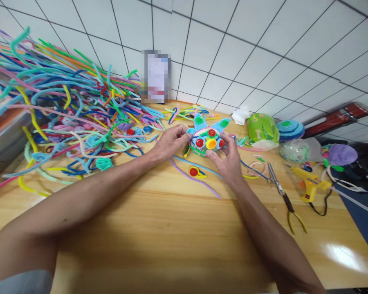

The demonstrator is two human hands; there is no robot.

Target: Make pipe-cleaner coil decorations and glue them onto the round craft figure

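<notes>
Both hands hold a colourful pipe-cleaner figure (pixel 206 141) with blue and green pointed ears and coiled red and yellow discs on its front. My left hand (pixel 172 141) grips its left side, fingertips pressed near the base of an ear. On the other side my right hand (pixel 228 161) has the thumb at the lower front and the fingers round the edge. Just below on the table lies a small red and yellow coiled piece (pixel 194 172). A purple pipe cleaner (pixel 194 179) stretches out beside it.
A large heap of pipe cleaners (pixel 79 102) fills the left. At the right lie long-nosed pliers (pixel 283 196), a yellow glue gun (pixel 311 183), a green rounded object (pixel 263 130) and a red cylinder (pixel 340 118). A phone-like screen (pixel 157 77) leans on the tiled wall.
</notes>
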